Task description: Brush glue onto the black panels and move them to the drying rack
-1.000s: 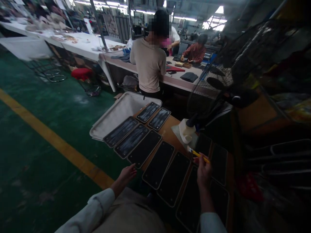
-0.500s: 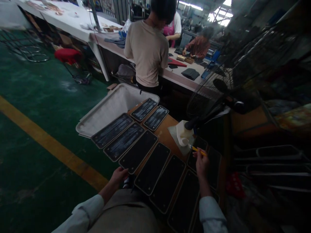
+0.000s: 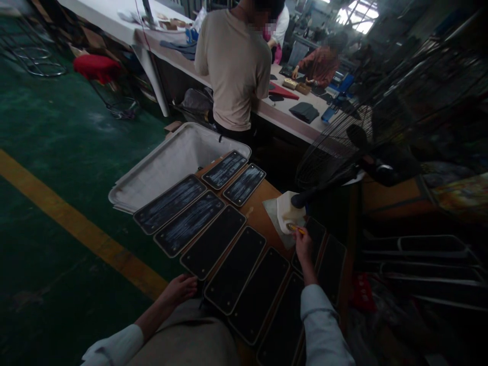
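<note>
My right hand [image 3: 304, 245] is closed round a thin yellow-handled brush [image 3: 299, 230], whose tip is inside the mouth of a white plastic container [image 3: 285, 208]. Cream-coloured stuff shows in that container, which stands on a pale sheet [image 3: 271, 207]. My left hand [image 3: 182, 290] rests by the near edge of the board, fingers loosely stretched out beside the lower corner of a dark panel [image 3: 213, 243]. Several such rounded dark panels with light rims lie in rows. Whitish streaks cover the far ones, such as this streaked panel [image 3: 190, 223]; the nearer ones look plain black.
A large white tub [image 3: 152, 175] stands beyond the brown board [image 3: 263, 216]. A fan [image 3: 335, 147] reaches in from the right. One person [image 3: 236, 66] stands with their back to me at a long table [image 3: 282, 122], with others behind. A red stool [image 3: 97, 68] is at left.
My right hand has moved left and dipped the brush into the white container. My left hand has slid slightly down and left, its fingers loosening from the panel corner. The view has shifted a little.
</note>
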The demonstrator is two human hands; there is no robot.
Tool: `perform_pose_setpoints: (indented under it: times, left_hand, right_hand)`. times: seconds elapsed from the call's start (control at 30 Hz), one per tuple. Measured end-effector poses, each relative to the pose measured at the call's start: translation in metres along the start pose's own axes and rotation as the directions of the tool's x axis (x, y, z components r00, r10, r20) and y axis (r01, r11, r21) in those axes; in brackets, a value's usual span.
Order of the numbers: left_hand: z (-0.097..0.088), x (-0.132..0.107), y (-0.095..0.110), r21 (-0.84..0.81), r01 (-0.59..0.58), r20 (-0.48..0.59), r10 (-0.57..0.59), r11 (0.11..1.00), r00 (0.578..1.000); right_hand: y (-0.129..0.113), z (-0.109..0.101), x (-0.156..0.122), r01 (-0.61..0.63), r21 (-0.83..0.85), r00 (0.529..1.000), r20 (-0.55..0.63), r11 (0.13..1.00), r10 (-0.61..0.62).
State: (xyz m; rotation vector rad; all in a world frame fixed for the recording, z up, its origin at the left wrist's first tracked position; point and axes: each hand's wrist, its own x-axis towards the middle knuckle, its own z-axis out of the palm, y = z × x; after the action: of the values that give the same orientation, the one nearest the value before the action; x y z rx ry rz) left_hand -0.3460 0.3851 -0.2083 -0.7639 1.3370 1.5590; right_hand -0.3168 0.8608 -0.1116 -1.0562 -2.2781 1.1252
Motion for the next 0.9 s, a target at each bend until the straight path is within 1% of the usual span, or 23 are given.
perform_pose_setpoints:
  times: [0.07, 0.2, 0.3, 0.5, 0.63, 0.7, 0.77, 0.83, 0.9]
  left_hand:
    - [-0.002, -0.002, 0.000, 0.007, 0.007, 0.016, -0.008, 1.000, 1.000]
    - [-0.002, -0.005, 0.003, 0.020, 0.003, 0.003, -0.003, 1.000, 1.000]
    - [0.000, -0.006, 0.004, 0.008, -0.004, -0.003, 0.004, 1.000, 1.000]
    - [0.001, -0.005, 0.001, 0.011, -0.006, 0.007, 0.006, 1.000, 1.000]
    - [0.001, -0.005, 0.000, 0.019, -0.002, 0.008, 0.002, 1.000, 1.000]
    - [0.002, -0.006, 0.001, 0.023, 0.006, 0.004, -0.006, 1.000, 1.000]
    - [0.004, -0.007, 0.002, 0.018, 0.008, 0.006, -0.008, 1.000, 1.000]
    - [0.005, -0.007, 0.002, 0.008, 0.006, 0.014, -0.006, 1.000, 1.000]
    - [0.007, -0.006, 0.002, 0.000, 0.004, 0.007, -0.004, 1.000, 1.000]
  right_hand:
    - [0.003, 0.002, 0.002, 0.002, -0.012, 1.000, 0.019, 1.000, -0.001]
    - [0.003, 0.000, 0.003, 0.007, -0.032, 0.998, 0.055, 0.999, -0.005]
    - [0.001, -0.006, 0.001, 0.037, -0.055, 0.996, 0.081, 0.998, -0.032]
    - [-0.007, -0.021, -0.009, 0.096, -0.114, 0.981, 0.178, 0.989, -0.075]
    - [-0.008, -0.031, -0.020, 0.183, -0.149, 0.970, 0.186, 0.972, -0.155]
    - [-0.007, -0.036, -0.026, 0.243, -0.175, 0.957, 0.204, 0.954, -0.206]
    - [-0.006, -0.041, -0.030, 0.277, -0.207, 0.946, 0.227, 0.938, -0.229]
    - [-0.006, -0.045, -0.034, 0.278, -0.228, 0.947, 0.230, 0.933, -0.226]
    - [-0.006, -0.047, -0.037, 0.240, -0.200, 0.958, 0.207, 0.950, -0.199]
